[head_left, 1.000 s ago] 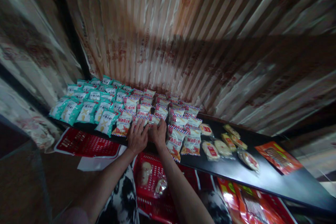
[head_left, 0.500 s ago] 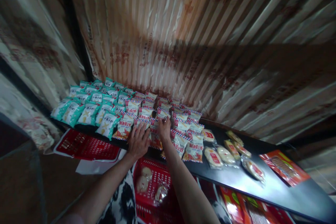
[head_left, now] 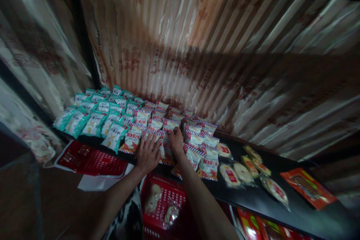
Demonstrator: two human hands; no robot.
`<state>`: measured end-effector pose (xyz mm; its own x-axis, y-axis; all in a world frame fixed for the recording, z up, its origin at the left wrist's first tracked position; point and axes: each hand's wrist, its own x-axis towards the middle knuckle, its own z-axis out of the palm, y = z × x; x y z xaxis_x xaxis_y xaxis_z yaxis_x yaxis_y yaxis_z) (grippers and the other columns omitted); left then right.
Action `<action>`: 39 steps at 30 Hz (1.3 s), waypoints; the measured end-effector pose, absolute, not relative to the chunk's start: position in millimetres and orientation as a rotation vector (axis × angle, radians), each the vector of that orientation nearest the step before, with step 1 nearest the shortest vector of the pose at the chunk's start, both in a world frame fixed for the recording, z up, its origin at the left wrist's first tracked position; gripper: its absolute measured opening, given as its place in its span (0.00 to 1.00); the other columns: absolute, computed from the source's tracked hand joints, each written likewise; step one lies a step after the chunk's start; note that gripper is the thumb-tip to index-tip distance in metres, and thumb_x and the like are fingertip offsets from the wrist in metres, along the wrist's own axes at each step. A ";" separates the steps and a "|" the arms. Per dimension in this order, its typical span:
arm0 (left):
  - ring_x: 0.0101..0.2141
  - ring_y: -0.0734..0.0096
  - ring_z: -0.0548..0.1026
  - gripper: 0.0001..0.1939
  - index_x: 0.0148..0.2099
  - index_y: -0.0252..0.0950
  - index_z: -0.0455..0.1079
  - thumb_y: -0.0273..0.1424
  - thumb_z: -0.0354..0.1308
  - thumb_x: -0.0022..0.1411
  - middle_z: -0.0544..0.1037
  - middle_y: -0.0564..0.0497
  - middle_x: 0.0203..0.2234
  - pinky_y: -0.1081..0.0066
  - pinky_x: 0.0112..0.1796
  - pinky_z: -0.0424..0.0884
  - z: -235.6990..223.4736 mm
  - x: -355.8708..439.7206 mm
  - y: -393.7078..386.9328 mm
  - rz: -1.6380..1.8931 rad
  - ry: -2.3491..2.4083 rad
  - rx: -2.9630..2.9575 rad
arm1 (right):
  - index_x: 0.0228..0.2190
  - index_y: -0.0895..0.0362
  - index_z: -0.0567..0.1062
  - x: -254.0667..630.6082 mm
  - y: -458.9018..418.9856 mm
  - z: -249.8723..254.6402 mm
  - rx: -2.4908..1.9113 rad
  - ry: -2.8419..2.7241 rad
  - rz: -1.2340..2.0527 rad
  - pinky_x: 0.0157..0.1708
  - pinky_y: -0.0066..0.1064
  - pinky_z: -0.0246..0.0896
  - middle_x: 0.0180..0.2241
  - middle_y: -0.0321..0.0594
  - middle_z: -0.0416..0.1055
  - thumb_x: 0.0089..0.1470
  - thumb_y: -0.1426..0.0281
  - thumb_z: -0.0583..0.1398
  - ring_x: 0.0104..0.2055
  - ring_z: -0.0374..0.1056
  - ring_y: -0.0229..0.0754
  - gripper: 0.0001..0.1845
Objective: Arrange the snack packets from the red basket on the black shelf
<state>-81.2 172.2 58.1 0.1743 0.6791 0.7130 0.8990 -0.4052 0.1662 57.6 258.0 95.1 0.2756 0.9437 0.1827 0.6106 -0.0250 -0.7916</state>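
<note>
Nearest, at seven o'clock from the middle of the view, patterned trousers (head_left: 126, 213) are cut off by the bottom edge. A red basket (head_left: 180, 223) at six o'clock is partly covered by the right forearm; pale buns (head_left: 154, 197) are held in it, their wrapping hard to make out. At five o'clock, orange packs (head_left: 250, 225) are cut off below and overlapped by the black shelf (head_left: 239, 191).

On the shelf, the white snack bags (head_left: 208, 163) are grouped around both hands. The left hand (head_left: 148, 155) is laid flat, fingers slightly parted, over a front bag whose lower part is hidden. The right hand (head_left: 176, 143) is bent at the bag row, its fingertips partly concealed; whether anything is gripped cannot be told. Green snack bags (head_left: 94, 123) are crowded at nine o'clock, the rear ones largely masked. Farthest, at twelve o'clock, a curtain (head_left: 168, 26) is hung, its print blurred.
</note>
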 end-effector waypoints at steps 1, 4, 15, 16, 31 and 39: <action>0.64 0.52 0.51 0.22 0.58 0.36 0.63 0.33 0.51 0.63 0.60 0.42 0.62 0.46 0.60 0.51 57.5 -81.2 172.0 -1.067 -1.507 -2.163 | 0.55 0.69 0.63 58.4 259.7 96.8 -1.725 -1.431 0.491 0.58 0.39 0.51 0.55 0.60 0.65 0.54 0.62 0.50 0.58 0.61 0.51 0.31; 0.64 0.52 0.50 0.22 0.58 0.35 0.64 0.34 0.52 0.63 0.60 0.42 0.62 0.47 0.60 0.50 55.6 -81.4 171.9 -1.076 -1.498 -2.163 | 0.56 0.70 0.61 59.8 266.9 101.6 -1.735 -1.416 0.459 0.59 0.39 0.49 0.57 0.60 0.62 0.54 0.63 0.50 0.61 0.57 0.50 0.32; 0.64 0.52 0.52 0.24 0.60 0.35 0.62 0.35 0.52 0.62 0.62 0.42 0.61 0.47 0.60 0.51 50.5 -80.0 173.2 -1.082 -1.525 -2.135 | 0.63 0.68 0.50 59.6 287.8 118.1 -1.954 -1.432 0.641 0.59 0.42 0.50 0.59 0.59 0.60 0.57 0.60 0.49 0.61 0.58 0.55 0.38; 0.64 0.52 0.52 0.24 0.60 0.35 0.61 0.35 0.52 0.62 0.62 0.42 0.61 0.47 0.60 0.50 51.0 -80.0 173.1 -1.084 -1.520 -2.134 | 0.63 0.67 0.50 59.3 287.6 118.8 -1.963 -1.451 0.643 0.59 0.42 0.51 0.59 0.59 0.60 0.58 0.60 0.49 0.61 0.59 0.55 0.37; 0.64 0.53 0.51 0.24 0.59 0.34 0.62 0.35 0.52 0.62 0.63 0.41 0.61 0.48 0.60 0.50 53.3 -80.5 172.8 -1.097 -1.509 -2.126 | 0.61 0.64 0.52 63.5 296.8 123.9 -1.973 -1.407 0.579 0.54 0.38 0.58 0.53 0.56 0.68 0.55 0.61 0.53 0.55 0.66 0.50 0.36; 0.64 0.55 0.51 0.24 0.59 0.35 0.62 0.36 0.53 0.61 0.62 0.43 0.61 0.50 0.61 0.49 51.7 -80.0 173.4 -1.107 -1.526 -2.136 | 0.58 0.63 0.57 69.5 322.0 123.6 -1.918 -1.388 0.640 0.51 0.41 0.61 0.50 0.57 0.70 0.54 0.60 0.53 0.51 0.69 0.53 0.33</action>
<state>-80.0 173.4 51.7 0.1429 0.6738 0.7250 0.8984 -0.3957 0.1907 69.5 322.0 123.6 0.3119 0.9501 -0.0016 0.6185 -0.2043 -0.7588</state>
